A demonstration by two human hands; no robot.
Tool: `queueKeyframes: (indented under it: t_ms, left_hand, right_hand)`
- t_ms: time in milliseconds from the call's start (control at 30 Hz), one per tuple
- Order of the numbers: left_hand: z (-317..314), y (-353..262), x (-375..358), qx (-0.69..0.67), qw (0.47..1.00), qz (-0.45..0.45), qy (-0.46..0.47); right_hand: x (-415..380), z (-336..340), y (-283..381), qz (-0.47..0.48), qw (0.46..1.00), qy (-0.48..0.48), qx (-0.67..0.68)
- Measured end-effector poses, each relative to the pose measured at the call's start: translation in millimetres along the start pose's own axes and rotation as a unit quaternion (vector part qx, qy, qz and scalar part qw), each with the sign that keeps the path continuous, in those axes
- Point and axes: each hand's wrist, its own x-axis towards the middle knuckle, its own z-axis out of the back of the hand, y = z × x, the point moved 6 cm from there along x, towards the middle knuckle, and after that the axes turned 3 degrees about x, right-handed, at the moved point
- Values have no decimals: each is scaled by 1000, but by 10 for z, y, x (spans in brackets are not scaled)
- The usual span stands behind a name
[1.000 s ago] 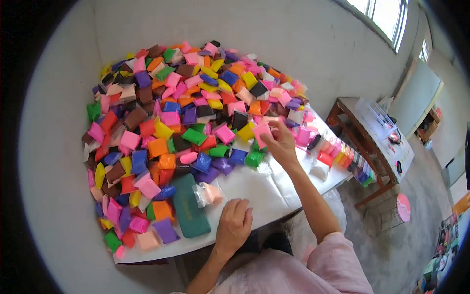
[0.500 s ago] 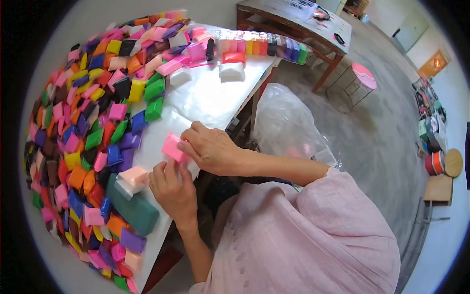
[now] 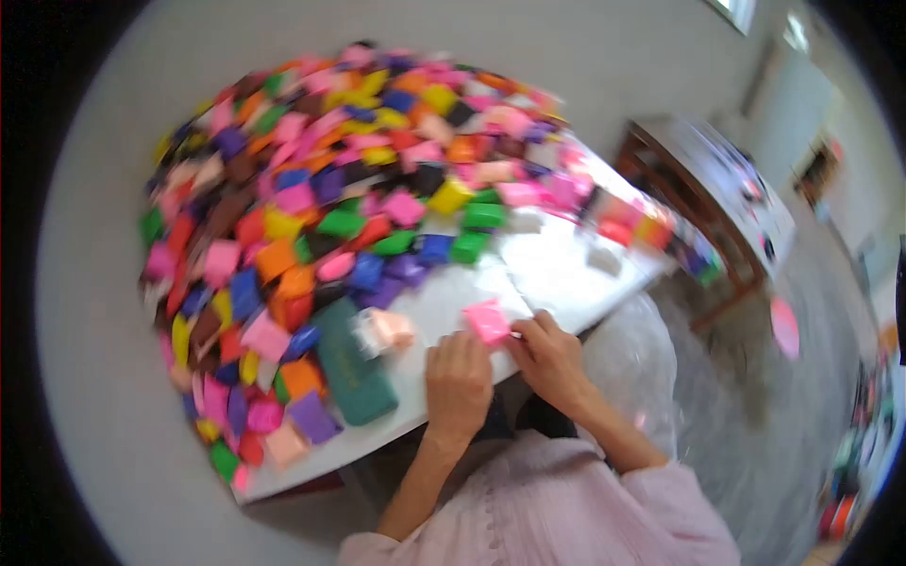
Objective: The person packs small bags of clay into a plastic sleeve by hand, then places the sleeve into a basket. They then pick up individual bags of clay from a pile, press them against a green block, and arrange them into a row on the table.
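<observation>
Both hands meet at the near edge of a white table (image 3: 557, 274). A small pink packet (image 3: 487, 321) sits between them: my right hand (image 3: 549, 358) pinches its right side and my left hand (image 3: 457, 382) touches it from below left. The frame is blurred, so the exact finger grip is unclear. Just left of my left hand lies a peach packet in clear wrap (image 3: 382, 330) beside a dark green case (image 3: 351, 373).
A large heap of small coloured packets (image 3: 311, 198) covers the table's far and left parts. A row of sorted packets (image 3: 651, 231) lines the right edge. A clear plastic bag (image 3: 642, 368) sits below the table; a wooden table (image 3: 717, 203) stands to the right.
My right hand took a pink packet from the heap and brought it to the near edge, where my left hand joined it. The camera view swung sharply.
</observation>
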Motion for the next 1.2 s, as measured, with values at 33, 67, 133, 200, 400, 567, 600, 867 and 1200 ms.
queueKeyframes:
  t_ms: [33,67,133,200,400,567,600,867,1200]
  left_hand:
    - [1,2,12,-9,1000,0,-3]
    - [5,17,22,-7,1000,2,-14]
    - [-10,9,18,-13,1000,-4,-21]
    - [-14,22,12,-19,1000,4,-23]
    - [-37,19,10,-15,1000,1,-16]
    - [-27,1,-40,-37,999,16,2]
    - [-16,14,-20,-42,999,23,2]
    - [37,-125,-105,77,989,-106,-67]
    - [133,-67,-193,14,992,-60,-107]
  right_hand:
    - [19,-4,7,9,1000,0,-11]
    - [49,-28,9,12,1000,12,-19]
    - [38,-35,-17,-2,999,31,-42]
    - [48,-51,17,39,996,35,-75]
    - [97,-83,98,101,988,53,-103]
    - [33,-69,68,87,991,58,-87]
    - [71,-55,73,85,991,51,-84]
    - [470,64,78,-82,987,127,-54]
    - [908,-309,222,29,926,340,-163]
